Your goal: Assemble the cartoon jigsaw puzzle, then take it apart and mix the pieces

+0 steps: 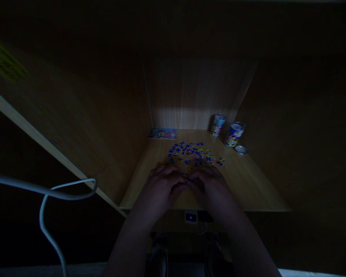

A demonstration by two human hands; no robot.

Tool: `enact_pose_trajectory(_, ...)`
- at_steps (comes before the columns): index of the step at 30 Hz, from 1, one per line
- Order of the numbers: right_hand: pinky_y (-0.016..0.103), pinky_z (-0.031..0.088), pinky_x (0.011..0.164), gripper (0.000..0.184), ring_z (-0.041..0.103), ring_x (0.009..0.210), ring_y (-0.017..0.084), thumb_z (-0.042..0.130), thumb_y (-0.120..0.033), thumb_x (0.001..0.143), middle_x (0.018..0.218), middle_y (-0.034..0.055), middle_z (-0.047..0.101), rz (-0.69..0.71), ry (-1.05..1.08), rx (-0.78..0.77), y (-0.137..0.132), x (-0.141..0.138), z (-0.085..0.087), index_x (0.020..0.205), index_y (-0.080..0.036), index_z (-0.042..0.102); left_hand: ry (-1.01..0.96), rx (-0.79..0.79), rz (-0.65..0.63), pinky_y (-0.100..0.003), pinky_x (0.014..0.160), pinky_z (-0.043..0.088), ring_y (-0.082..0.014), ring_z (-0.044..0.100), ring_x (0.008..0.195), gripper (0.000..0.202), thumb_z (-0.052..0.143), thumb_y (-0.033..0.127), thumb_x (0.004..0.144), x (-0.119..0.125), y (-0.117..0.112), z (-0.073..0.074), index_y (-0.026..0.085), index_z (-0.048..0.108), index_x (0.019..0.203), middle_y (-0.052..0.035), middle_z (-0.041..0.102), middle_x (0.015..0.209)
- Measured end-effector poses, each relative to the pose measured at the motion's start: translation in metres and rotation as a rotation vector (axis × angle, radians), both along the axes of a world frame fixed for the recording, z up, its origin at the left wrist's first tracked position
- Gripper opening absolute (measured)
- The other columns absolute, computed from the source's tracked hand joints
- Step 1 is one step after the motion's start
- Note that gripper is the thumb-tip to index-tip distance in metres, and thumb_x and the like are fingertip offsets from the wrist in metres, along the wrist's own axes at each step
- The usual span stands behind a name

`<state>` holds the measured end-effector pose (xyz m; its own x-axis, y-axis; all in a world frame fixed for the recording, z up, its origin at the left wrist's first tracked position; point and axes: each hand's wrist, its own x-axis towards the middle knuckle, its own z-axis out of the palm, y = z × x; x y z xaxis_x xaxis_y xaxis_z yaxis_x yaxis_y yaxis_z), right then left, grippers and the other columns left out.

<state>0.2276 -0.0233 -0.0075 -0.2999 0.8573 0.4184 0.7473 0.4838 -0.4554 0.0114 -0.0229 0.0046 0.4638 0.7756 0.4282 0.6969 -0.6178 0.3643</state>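
Observation:
My left hand [164, 181] and my right hand [209, 181] meet just above the front part of the wooden shelf. Both are closed, with thumbs and fingertips pinching small jigsaw puzzle pieces [186, 179] between them. How many pieces they hold is too dark to tell. Right behind my hands lies a loose spread of puzzle pieces [187, 151], mostly blue, with yellow and pinkish ones towards the right. My fingers hide part of the spread's near edge.
A cartoon picture strip [162, 134] lies at the back left. Two cartoon-printed cans [218, 125] [235, 134] stand at the back right, a round metal lid [240, 150] beside them. Cabinet walls enclose the shelf [256, 192]. A white cable [43, 215] loops at left; a small lit device [190, 217] sits below the shelf edge.

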Motion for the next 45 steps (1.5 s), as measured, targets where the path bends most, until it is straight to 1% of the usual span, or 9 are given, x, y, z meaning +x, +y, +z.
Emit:
enact_pose_trajectory(8,0.044,0.052,0.097,0.009,0.068,0.100,0.025,0.069,-0.024,0.099,0.097,0.0028,0.076,0.002,0.024,0.029,-0.0003,-0.0008,-0.0002,0.092,-0.026,0.075,-0.038,-0.034,-0.022,-0.043,0.093,0.050,-0.0237,0.065,0.108,0.012,0.082,0.024,0.096,-0.0002,-0.0011,0.0027,0.030,0.077,0.105,0.0006,0.074,0.109)
enact_pose_trajectory(12,0.045,0.053,0.092,0.012,0.067,0.096,0.027,0.065,-0.025,0.100,0.098,0.0071,0.077,-0.196,0.047,0.096,-0.0008,0.0003,-0.0026,0.093,-0.024,0.074,-0.038,-0.048,-0.023,-0.043,0.095,0.050,-0.0240,0.065,0.110,0.011,0.082,0.022,0.095,-0.0008,-0.0010,0.0022,0.027,0.075,0.101,0.0002,0.074,0.111)
enact_pose_trajectory(15,0.049,0.052,0.097,0.011,0.067,0.101,0.030,0.065,-0.024,0.100,0.104,0.0097,0.078,-0.287,0.015,0.130,-0.0006,0.0005,-0.0043,0.099,-0.022,0.076,-0.040,-0.071,-0.019,-0.043,0.094,0.050,-0.0237,0.065,0.109,0.010,0.082,0.022,0.095,-0.0013,-0.0010,0.0020,0.026,0.073,0.099,0.0005,0.074,0.110)
enact_pose_trajectory(19,0.049,0.051,0.103,0.016,0.066,0.107,0.030,0.063,-0.016,0.097,0.109,0.0104,0.077,-0.232,0.020,0.124,-0.0007,-0.0011,-0.0031,0.105,-0.021,0.076,-0.055,-0.082,-0.023,-0.042,0.094,0.050,-0.0241,0.065,0.108,0.013,0.083,0.023,0.094,-0.0014,-0.0011,0.0018,0.026,0.071,0.099,0.0001,0.074,0.108)
enact_pose_trajectory(22,0.048,0.051,0.103,0.019,0.065,0.108,0.028,0.062,-0.012,0.095,0.108,0.0090,0.075,-0.127,0.011,0.120,-0.0027,-0.0031,0.0008,0.105,-0.022,0.076,-0.057,-0.089,-0.028,-0.042,0.094,0.049,-0.0242,0.065,0.109,0.016,0.084,0.022,0.094,-0.0014,-0.0015,0.0025,0.026,0.070,0.099,0.0007,0.073,0.108)
enact_pose_trajectory(26,0.051,0.048,0.109,0.011,0.064,0.112,0.028,0.068,-0.022,0.097,0.111,0.0074,0.073,-0.026,-0.056,0.099,-0.0055,-0.0047,0.0034,0.103,-0.025,0.077,-0.060,-0.097,-0.039,-0.043,0.094,0.049,-0.0244,0.064,0.108,0.016,0.083,0.019,0.094,-0.0016,-0.0020,0.0046,0.025,0.069,0.099,0.0004,0.072,0.107)
enact_pose_trajectory(33,0.053,0.047,0.111,0.006,0.064,0.113,0.029,0.071,-0.028,0.098,0.109,0.0069,0.072,-0.010,-0.058,0.047,-0.0051,-0.0039,0.0025,0.100,-0.026,0.075,-0.083,-0.104,-0.048,-0.041,0.092,0.049,-0.0235,0.065,0.107,0.018,0.084,0.017,0.092,-0.0019,-0.0004,0.0052,0.026,0.069,0.098,0.0011,0.072,0.104)
enact_pose_trajectory(40,0.049,0.050,0.101,0.014,0.063,0.106,0.028,0.058,-0.020,0.102,0.103,0.0082,0.071,-0.047,-0.034,0.057,-0.0044,-0.0032,0.0032,0.098,-0.023,0.071,-0.066,-0.105,-0.050,-0.041,0.092,0.048,-0.0231,0.064,0.104,0.016,0.082,0.017,0.094,-0.0024,-0.0026,0.0074,0.026,0.069,0.097,0.0016,0.071,0.102)
enact_pose_trajectory(45,0.047,0.050,0.101,0.014,0.062,0.108,0.029,0.059,-0.012,0.093,0.103,0.0087,0.070,-0.056,-0.010,0.047,-0.0057,-0.0029,0.0051,0.098,-0.023,0.068,-0.045,-0.082,0.002,-0.042,0.092,0.048,-0.0245,0.064,0.105,0.014,0.083,0.021,0.093,0.0002,-0.0033,0.0066,0.025,0.070,0.095,0.0002,0.071,0.102)
